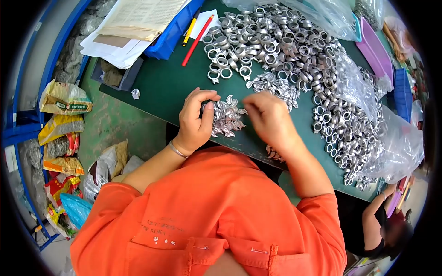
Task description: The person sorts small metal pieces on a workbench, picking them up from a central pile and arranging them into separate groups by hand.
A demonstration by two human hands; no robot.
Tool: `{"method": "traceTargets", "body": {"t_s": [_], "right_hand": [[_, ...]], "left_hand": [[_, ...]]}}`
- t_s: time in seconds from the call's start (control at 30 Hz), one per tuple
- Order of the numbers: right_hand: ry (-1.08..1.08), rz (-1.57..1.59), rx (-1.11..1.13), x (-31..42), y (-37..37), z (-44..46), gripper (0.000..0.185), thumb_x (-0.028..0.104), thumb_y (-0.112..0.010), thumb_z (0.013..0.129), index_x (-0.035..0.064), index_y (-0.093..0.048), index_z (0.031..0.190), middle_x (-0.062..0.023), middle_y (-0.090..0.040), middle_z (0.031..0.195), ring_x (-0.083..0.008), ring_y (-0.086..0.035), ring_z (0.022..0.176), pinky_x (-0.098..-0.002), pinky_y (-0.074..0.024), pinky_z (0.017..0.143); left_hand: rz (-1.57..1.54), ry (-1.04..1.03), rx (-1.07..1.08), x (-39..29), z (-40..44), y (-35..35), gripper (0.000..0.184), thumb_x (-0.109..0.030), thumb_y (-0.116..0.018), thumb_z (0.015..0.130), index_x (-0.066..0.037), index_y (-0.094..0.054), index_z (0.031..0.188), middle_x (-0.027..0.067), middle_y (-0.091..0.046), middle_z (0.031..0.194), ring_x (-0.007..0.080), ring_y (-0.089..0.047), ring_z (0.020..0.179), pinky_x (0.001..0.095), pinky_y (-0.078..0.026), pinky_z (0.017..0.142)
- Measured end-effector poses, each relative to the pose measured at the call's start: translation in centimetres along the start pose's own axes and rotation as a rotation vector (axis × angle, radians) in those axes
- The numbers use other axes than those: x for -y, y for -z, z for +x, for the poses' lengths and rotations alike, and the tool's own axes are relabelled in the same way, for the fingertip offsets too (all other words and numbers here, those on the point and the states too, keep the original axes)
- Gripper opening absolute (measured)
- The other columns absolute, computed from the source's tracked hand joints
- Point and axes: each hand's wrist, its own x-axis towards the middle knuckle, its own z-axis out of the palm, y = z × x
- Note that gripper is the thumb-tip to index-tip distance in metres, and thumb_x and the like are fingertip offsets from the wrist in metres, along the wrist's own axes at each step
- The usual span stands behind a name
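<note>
Near the front edge of the green table, my left hand [194, 120] is curled, with thumb and fingers closed around a small dark grey piece that they mostly hide. It sits against the left side of a pile of shiny silver leaf-shaped metal pieces [226, 118]. On the right side of this pile, my right hand [272, 118] has its fingers pinched together by the outermost leaves; whatever is between the fingertips is hidden. Behind it lies a second heap of leaf-shaped pieces [287, 94]. A few more leaf pieces [274, 153] show under my right wrist.
Many grey metal rings [285, 43] cover the back and right of the table [152, 89]. Clear plastic bags [391, 147] lie over some. A red pencil [198, 40], yellow marker [190, 31], blue bin [163, 43] and pink tray [372, 50] are around. Another person's arm [372, 221] shows at right.
</note>
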Motion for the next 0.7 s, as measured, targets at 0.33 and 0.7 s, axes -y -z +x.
{"method": "traceTargets", "body": {"t_s": [0.33,0.7], "right_hand": [[-0.205,-0.168,0.064,-1.8,3.1,-1.2,0.017,-0.002,-0.065,0.079,-0.0003,-0.071,0.094,-0.0147,-0.064,0.094,-0.0346,-0.064,0.089,-0.0417,-0.0531,0.077],[0.053,-0.426,0.206,-1.6,2.6,-1.0,0.009,-0.002,-0.064,0.075,-0.0012,-0.06,0.084,-0.0183,-0.061,0.089,-0.0366,-0.061,0.088,-0.0438,-0.0512,0.078]], "left_hand": [[-0.068,-0.035,0.089,0.2,0.2,0.5,0.034,-0.012,-0.066,0.091,-0.002,-0.055,0.122,0.0114,-0.068,0.113,0.0277,-0.061,0.115,0.052,-0.031,0.113],[0.376,-0.136,0.591,-1.7,0.7,0.8,0.092,-0.052,-0.077,0.075,-0.004,-0.039,0.144,0.0151,-0.04,0.151,0.0355,-0.031,0.145,0.0597,-0.015,0.117]]}}
